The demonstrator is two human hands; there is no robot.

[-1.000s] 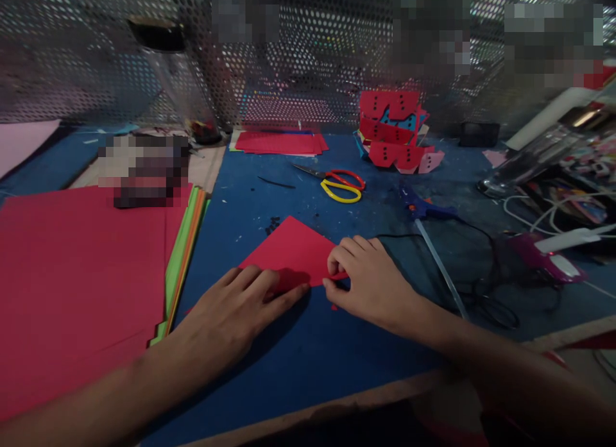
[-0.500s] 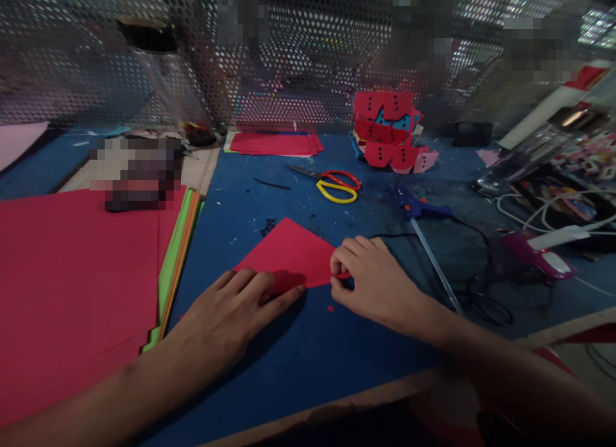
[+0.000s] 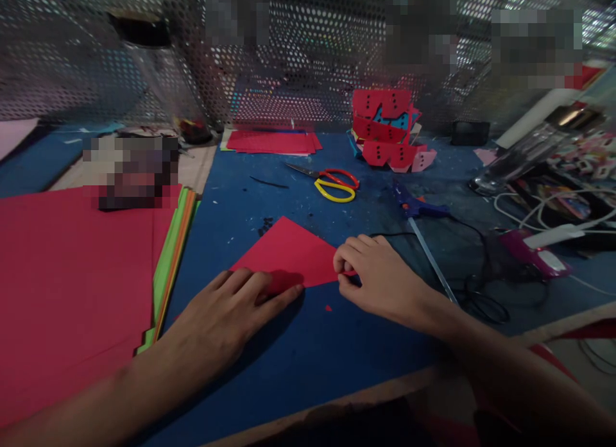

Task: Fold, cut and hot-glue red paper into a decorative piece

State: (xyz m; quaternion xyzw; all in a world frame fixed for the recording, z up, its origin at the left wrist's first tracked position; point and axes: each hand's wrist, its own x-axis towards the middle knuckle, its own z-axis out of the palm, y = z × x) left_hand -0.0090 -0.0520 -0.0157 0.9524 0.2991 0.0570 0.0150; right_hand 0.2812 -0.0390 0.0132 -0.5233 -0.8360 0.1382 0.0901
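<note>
A folded red paper sheet (image 3: 289,254) lies on the blue work table (image 3: 298,363) in front of me. My left hand (image 3: 226,319) rests flat on the sheet's near left part, fingers stretched out and pressing it down. My right hand (image 3: 380,277) pinches the sheet's right corner between thumb and curled fingers. A tiny red scrap (image 3: 328,308) lies on the table just below the sheet.
A stack of large red, green and orange sheets (image 3: 72,280) fills the left. Behind are yellow-and-red scissors (image 3: 332,183), a blue glue gun (image 3: 418,210) with its black cable, more red sheets (image 3: 272,142), a pile of punched red cut-outs (image 3: 385,129) and a perforated metal screen (image 3: 308,49). Cables and clutter crowd the right.
Hardly anything differs: my right hand's pinch has slid slightly right along the sheet's corner, and the view has drifted a little. My left hand stays pressed flat.
</note>
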